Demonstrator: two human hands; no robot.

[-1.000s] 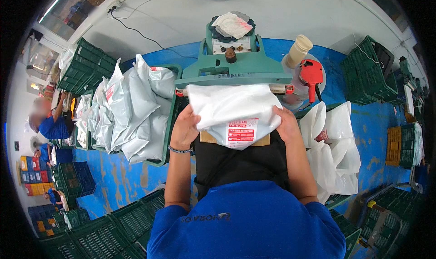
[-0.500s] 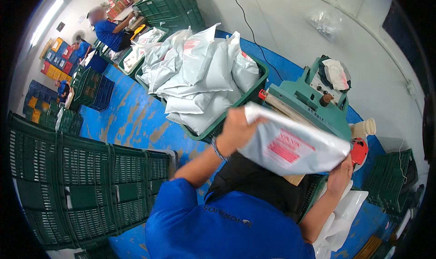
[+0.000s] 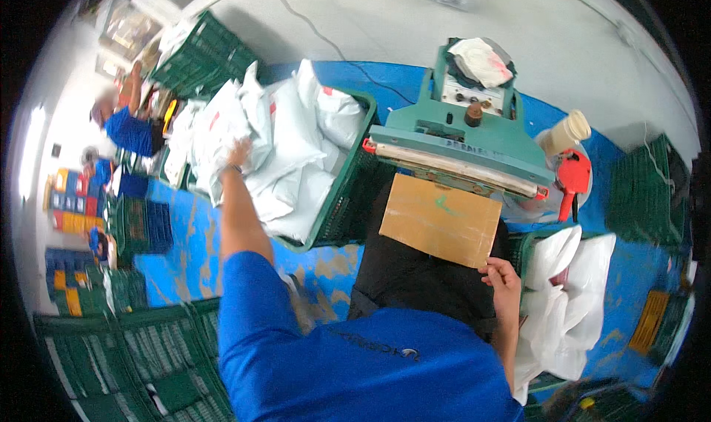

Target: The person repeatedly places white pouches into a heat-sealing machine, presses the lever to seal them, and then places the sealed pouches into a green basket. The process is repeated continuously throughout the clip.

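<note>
Reaching left, the left hand (image 3: pixel 238 152) rests open-fingered on white mailer bags (image 3: pixel 289 148) heaped in a green crate (image 3: pixel 348 192), as if setting one atop the pile. The right hand (image 3: pixel 503 278) pinches a corner of a cardboard sheet (image 3: pixel 441 220), steadying it on the lap below the green sealer (image 3: pixel 459 148). More bags (image 3: pixel 570 296) lie at right.

White sealed bags (image 3: pixel 292 152) piled in green crate (image 3: pixel 348 200).

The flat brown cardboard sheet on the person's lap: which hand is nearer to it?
The right hand. It touches the lower right corner of the flat brown cardboard sheet, while the left hand reaches far off to the left, onto white plastic bags heaped in a green crate.
</note>
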